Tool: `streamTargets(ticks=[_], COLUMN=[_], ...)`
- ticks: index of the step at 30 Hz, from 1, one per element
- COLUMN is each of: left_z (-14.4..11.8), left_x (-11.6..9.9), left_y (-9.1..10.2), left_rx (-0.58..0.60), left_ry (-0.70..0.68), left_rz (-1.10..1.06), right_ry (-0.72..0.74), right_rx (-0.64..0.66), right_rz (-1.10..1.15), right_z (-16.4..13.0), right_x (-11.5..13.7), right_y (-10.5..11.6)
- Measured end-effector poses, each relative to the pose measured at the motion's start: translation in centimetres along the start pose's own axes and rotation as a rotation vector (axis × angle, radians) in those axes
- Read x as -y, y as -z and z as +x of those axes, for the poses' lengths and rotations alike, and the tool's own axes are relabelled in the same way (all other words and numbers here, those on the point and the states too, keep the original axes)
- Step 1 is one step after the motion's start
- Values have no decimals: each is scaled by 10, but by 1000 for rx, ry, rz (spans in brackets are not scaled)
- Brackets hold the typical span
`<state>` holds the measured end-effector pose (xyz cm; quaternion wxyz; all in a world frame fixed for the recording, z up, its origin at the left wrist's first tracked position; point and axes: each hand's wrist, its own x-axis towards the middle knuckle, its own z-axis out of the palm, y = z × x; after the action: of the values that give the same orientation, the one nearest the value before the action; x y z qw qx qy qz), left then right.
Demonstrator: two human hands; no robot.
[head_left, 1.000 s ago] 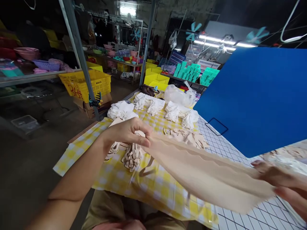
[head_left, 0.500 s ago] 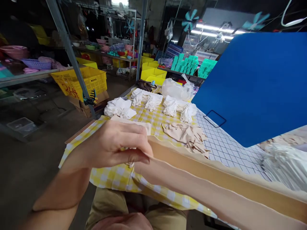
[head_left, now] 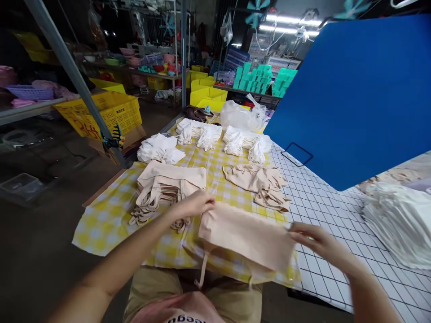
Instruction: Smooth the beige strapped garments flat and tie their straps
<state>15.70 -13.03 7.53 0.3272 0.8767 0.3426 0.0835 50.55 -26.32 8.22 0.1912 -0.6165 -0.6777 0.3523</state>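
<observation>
Beige stretchy fabric, cut as a strappy top, is held out flat between two bare hands over the near edge of the yellow-checked cloth. I can't tell whether any of it touches down. The left hand pinches its far left corner; the right hand pinches the far right corner, thumb and fingers closed on the edge.

I'd call this the spreading and straightening step. Setting it down neatly would call for level hands and an even pull, so that the panel doesn't ripple.

Its long axis runs side to side, slanting so the right end lies nearer the person. The thin straps dangle towards the lap, the right one blurred. Just beyond the left hand sits a stack of beige tops, straps likewise facing the person.
</observation>
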Motion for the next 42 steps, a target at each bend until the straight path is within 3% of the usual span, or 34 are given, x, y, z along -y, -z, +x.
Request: streamTargets(ticks=[2,4,12,15,18,22,27,29,31,34,38,42], left_z=[25,42,77,77,66,41,15,11,11,15,18,16], left_x=[19,27,24,25,27,35,41,40,37,31,25,23], left_y=[-37,-59,-67,-81,-105,-131,-137,-137,-138,-142,-149,-154], left_rx=[22,3,-135,-248,-329,-227,-187,-201,-211,-206,-174,-192], left_ry=[123,184,309,358,240,101,101,118,136,93,-6,48], left_rz=[160,215,338,393,463,457,441,446,449,443,435,462], right_ry=[-73,-129,-162,-164,-93,-102,-218,-229,-294,-461,-549,-594], right_rx=[87,34,-252,-412,-576,-423,-369,-440,-596,-770,-759,-760], right_rz=[-52,-168,-416,-489,-603,-663,-627,-563,-466,-336,-315,-300], right_z=[33,54,93,99,95,76,49,42,39,44,61,77], right_x=[-17,-31,-52,-54,-52,-59,-82,-84,-80,-70,-65,-67], right_y=[-25,-41,-41,-64,-101,-132,-126,-121,-117,-111,-107,-107])
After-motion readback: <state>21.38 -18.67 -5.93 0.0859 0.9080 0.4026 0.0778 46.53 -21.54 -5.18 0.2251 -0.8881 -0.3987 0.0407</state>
